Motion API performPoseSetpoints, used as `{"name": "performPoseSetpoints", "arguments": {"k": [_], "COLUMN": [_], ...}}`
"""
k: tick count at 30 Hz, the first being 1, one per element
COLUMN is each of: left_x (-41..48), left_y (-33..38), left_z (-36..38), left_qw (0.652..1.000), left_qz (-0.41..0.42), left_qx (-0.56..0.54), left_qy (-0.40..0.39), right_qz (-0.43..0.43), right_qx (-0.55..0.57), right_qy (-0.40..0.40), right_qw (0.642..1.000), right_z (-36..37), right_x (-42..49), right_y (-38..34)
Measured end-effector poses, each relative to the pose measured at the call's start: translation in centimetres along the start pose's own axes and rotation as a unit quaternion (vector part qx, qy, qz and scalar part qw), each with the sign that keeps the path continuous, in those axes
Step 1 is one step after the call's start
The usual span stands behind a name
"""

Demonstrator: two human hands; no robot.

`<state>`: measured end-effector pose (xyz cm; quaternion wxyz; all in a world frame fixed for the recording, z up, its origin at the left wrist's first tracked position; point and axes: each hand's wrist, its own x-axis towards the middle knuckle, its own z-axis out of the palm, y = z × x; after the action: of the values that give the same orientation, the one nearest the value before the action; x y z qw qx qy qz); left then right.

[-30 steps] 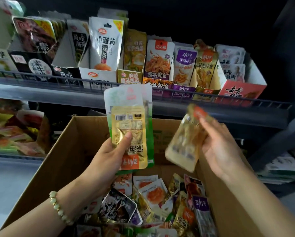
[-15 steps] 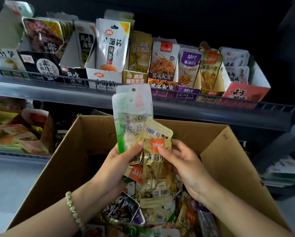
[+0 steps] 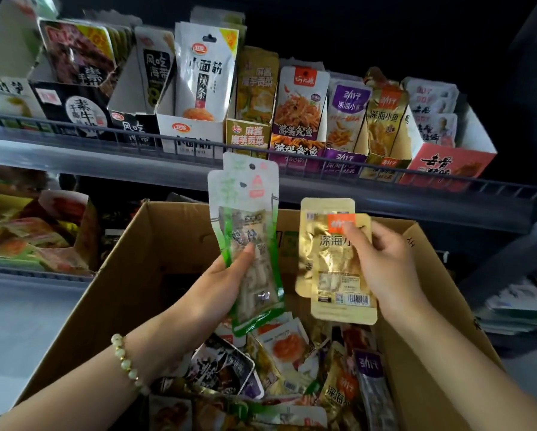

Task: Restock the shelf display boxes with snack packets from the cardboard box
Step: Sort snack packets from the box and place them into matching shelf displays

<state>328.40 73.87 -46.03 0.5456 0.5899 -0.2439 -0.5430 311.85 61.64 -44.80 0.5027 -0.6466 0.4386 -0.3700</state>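
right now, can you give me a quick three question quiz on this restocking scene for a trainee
1. True or false: the left hand holds nothing.
2. The gold packets in the right hand match which display box on the shelf? A the white one, B the gold box, C the red one.
3. What sits on the left wrist?
Key: 1 false, its fingers grip green packets. 2 B. 3 a bead bracelet.
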Motion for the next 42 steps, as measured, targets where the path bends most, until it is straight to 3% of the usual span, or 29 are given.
{"name": "performPoseSetpoints", "arguments": {"k": [2, 5, 8, 11, 13, 17, 21, 24, 26, 28, 32, 37, 42], "left_x": [-0.1, -0.2, 0.1, 0.2, 0.2, 0.6, 0.7, 0.9, 0.6, 0.2, -0.1, 0.5, 0.4], "left_y": [-0.4, -1.3, -1.5, -1.1, -0.9, -1.1, -0.9, -1.1, -1.4, -1.8, -2.3, -1.6, -1.3], "left_z": [0.4, 1.0, 1.0, 1.1, 1.2, 0.6, 0.3, 0.1, 0.5, 1.5, 2.0, 1.2, 0.9], "left_qw": [0.999, 0.997, 0.996, 0.994, 0.995, 0.993, 0.993, 0.996, 0.998, 0.997, 0.996, 0.995, 0.992], "left_qz": [-0.002, -0.005, -0.009, -0.014, -0.009, -0.004, 0.018, 0.040, 0.057, 0.067, 0.070, 0.072, 0.088], "left_qx": [0.023, 0.050, 0.033, -0.029, -0.068, -0.118, -0.113, -0.058, -0.001, 0.037, 0.008, -0.066, -0.082], "left_qy": [-0.022, -0.065, -0.082, -0.100, -0.070, 0.024, 0.041, 0.048, 0.021, -0.020, -0.048, 0.024, 0.041], "right_qz": [-0.093, -0.131, -0.103, -0.020, 0.021, 0.082, 0.118, 0.035, -0.047, -0.050, -0.006, -0.072, 0.054], "right_qx": [-0.077, -0.116, -0.098, -0.063, -0.022, 0.078, 0.101, -0.013, -0.111, -0.158, -0.110, -0.192, -0.123], "right_qy": [-0.005, -0.068, -0.096, -0.180, -0.215, -0.148, -0.076, -0.003, -0.025, -0.106, -0.226, -0.183, -0.203], "right_qw": [0.993, 0.982, 0.985, 0.981, 0.976, 0.983, 0.985, 0.999, 0.992, 0.980, 0.968, 0.961, 0.970], "right_z": [0.4, 2.1, 3.2, 4.0, 4.2, 3.2, 2.7, 2.0, 2.3, 3.5, 4.3, 3.3, 2.8], "right_x": [-0.4, -2.0, -2.3, -2.7, -3.0, -2.7, -2.2, -1.6, -1.7, -2.5, -3.2, -1.9, -1.5], "right_y": [0.3, 0.6, 0.7, 1.1, 0.7, 0.6, 0.1, -0.3, 0.1, 0.5, 0.7, 0.7, 0.7]}}
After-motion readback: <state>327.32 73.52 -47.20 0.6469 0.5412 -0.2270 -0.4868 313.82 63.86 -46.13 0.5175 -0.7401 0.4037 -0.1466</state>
